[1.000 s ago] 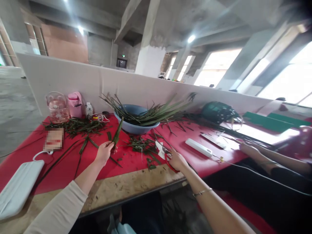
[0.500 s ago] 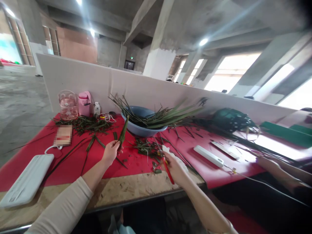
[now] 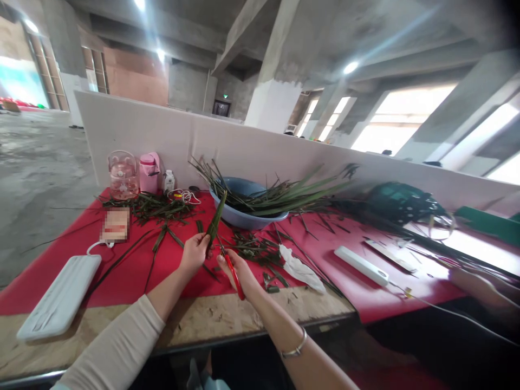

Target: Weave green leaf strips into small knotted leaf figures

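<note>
Nearest of all, the bare, rough chipboard front edge of the table (image 3: 203, 319) is seen, with the red cloth (image 3: 134, 271) starting just behind it. Over that edge both forearms are raised. The left hand (image 3: 194, 253) is held palm inward, its fingers pinched together on the foot of a long green folded leaf strip (image 3: 215, 221), which is kept tilted upward, just in front of the round blue plastic bowl (image 3: 244, 216). The right hand (image 3: 239, 271), wrist bent and a thin metal bracelet (image 3: 293, 348) worn on it, is closed around the red handles of a pair of scissors (image 3: 231, 268), whose blades are pointed at the base of the strip; whether they touch it cannot be told. To the right of the bowl, nearer the camera, a crumpled white tissue (image 3: 298, 268) is laid among short green cuttings (image 3: 252, 246), with open red cloth beyond it. Well to the left of the bowl a flat white plastic case (image 3: 60, 295) is set at the cloth's front edge. Long stiff leaves (image 3: 284, 192) are fanned over the bowl's rim
</note>
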Demonstrator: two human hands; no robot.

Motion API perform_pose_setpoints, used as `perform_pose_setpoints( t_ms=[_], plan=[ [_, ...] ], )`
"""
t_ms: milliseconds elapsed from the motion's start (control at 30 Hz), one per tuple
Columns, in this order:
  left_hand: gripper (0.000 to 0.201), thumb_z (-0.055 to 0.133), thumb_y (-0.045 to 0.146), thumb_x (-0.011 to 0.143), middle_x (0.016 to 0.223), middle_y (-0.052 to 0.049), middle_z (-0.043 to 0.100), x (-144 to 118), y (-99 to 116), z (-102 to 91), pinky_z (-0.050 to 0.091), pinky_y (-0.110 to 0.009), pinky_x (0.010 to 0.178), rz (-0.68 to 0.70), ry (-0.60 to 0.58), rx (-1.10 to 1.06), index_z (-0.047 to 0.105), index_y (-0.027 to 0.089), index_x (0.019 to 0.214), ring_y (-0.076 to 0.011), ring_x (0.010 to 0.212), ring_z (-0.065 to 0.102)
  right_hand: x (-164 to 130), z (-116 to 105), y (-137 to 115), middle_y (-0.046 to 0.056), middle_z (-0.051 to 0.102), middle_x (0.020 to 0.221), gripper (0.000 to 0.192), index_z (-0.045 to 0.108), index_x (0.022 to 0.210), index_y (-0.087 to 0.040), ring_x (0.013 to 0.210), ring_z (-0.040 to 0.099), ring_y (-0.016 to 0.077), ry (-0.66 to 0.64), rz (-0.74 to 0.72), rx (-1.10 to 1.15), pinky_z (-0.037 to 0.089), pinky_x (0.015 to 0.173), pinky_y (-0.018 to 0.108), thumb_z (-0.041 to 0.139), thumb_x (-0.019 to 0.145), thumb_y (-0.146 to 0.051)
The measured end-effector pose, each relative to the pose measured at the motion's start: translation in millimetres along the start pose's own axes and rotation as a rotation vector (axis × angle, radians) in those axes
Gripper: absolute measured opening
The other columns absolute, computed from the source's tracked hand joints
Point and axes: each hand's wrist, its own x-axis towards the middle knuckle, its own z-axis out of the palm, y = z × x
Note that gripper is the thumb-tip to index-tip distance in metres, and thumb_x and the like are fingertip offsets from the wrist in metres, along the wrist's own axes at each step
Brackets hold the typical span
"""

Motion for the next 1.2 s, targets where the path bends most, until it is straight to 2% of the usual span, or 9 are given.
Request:
perform_pose_setpoints(
  t_ms=[233, 433, 567, 667, 800, 867, 1000, 1200],
  plan=[
    [0.026, 0.055, 0.041, 0.067, 0.049, 0.002, 0.055, -1.6, 0.0, 1.3, 0.04, -0.02, 0.04, -0.032, -0.012, -0.046, 0.053, 0.015, 0.065, -0.0075, 0.038, 0.046, 2.0, 14.1, -7.5, 0.007, 0.061, 0.084, 0.042, 0.055, 0.093, -0.016, 0.077, 0.057, 0.0188, -0.006, 0.021, 0.237, 0.047, 0.065, 0.027, 0.049, 0.072, -0.052],
    [0.029, 0.057, 0.043, 0.065, 0.053, 0.002, 0.057, -2.8, 1.3, 3.8, 0.043, -0.019, 0.044, -0.056, 0.028, -0.12, 0.053, 0.015, 0.067, -0.0074, 0.041, 0.05, 1.3, 18.3, -7.1, 0.005, 0.057, 0.06, 0.042, 0.055, 0.098, -0.015, 0.057, 0.055, 0.0177, 0.027, 0.069, 0.194, 0.046, 0.053, 0.029, 0.046, 0.075, -0.05],
    [0.031, 0.06, 0.044, 0.062, 0.053, 0.002, 0.057, -3.5, 3.9, 5.2, 0.043, -0.02, 0.044, -0.084, 0.057, -0.122, 0.053, 0.015, 0.068, -0.0078, 0.042, 0.051, 2.7, 18.1, -6.4, 0.003, 0.055, 0.055, 0.039, 0.056, 0.095, -0.016, 0.054, 0.054, 0.017, 0.043, 0.064, 0.193, 0.045, 0.052, 0.028, 0.047, 0.075, -0.048],
    [0.031, 0.06, 0.043, 0.061, 0.053, 0.002, 0.057, -4.5, 4.9, 5.7, 0.044, -0.02, 0.044, -0.083, 0.05, -0.107, 0.053, 0.014, 0.068, -0.0078, 0.043, 0.051, 4.5, 17.8, -4.9, 0.004, 0.058, 0.062, 0.037, 0.056, 0.091, -0.016, 0.061, 0.055, 0.0183, 0.045, 0.037, 0.202, 0.046, 0.058, 0.029, 0.048, 0.074, -0.048],
    [0.029, 0.06, 0.042, 0.062, 0.053, 0.002, 0.056, -5.9, 5.1, 6.0, 0.044, -0.019, 0.044, -0.073, 0.041, -0.104, 0.055, 0.014, 0.068, -0.0073, 0.043, 0.05, 7.5, 16.4, -2.2, 0.008, 0.062, 0.081, 0.034, 0.055, 0.09, -0.016, 0.076, 0.057, 0.0189, 0.012, -0.058, 0.207, 0.046, 0.073, 0.03, 0.046, 0.076, -0.046],
    [0.029, 0.06, 0.041, 0.062, 0.053, 0.002, 0.056, -6.1, 5.0, 6.0, 0.044, -0.019, 0.043, -0.067, 0.035, -0.104, 0.055, 0.014, 0.068, -0.0071, 0.043, 0.05, 9.0, 14.7, -0.5, 0.008, 0.062, 0.085, 0.032, 0.055, 0.09, -0.016, 0.079, 0.057, 0.0191, 0.002, -0.084, 0.183, 0.044, 0.076, 0.03, 0.046, 0.077, -0.044],
    [0.028, 0.059, 0.041, 0.063, 0.053, 0.001, 0.057, -5.3, 5.0, 5.6, 0.044, -0.019, 0.043, -0.061, 0.038, -0.097, 0.054, 0.013, 0.066, -0.007, 0.043, 0.05, 10.5, 6.4, 0.9, 0.006, 0.063, 0.082, 0.03, 0.057, 0.088, -0.017, 0.078, 0.059, 0.0204, 0.005, -0.078, 0.093, 0.045, 0.072, 0.03, 0.048, 0.076, -0.043],
    [0.027, 0.058, 0.041, 0.064, 0.051, 0.002, 0.056, -5.3, 6.1, 5.8, 0.041, -0.018, 0.041, -0.078, 0.019, -0.087, 0.053, 0.014, 0.066, -0.0069, 0.04, 0.05, 10.6, -20.1, -6.5, 0.003, 0.061, 0.067, 0.03, 0.062, 0.086, -0.015, 0.066, 0.057, 0.0192, 0.004, -0.113, -0.296, 0.041, 0.06, 0.026, 0.052, 0.073, -0.04]
  ],
)
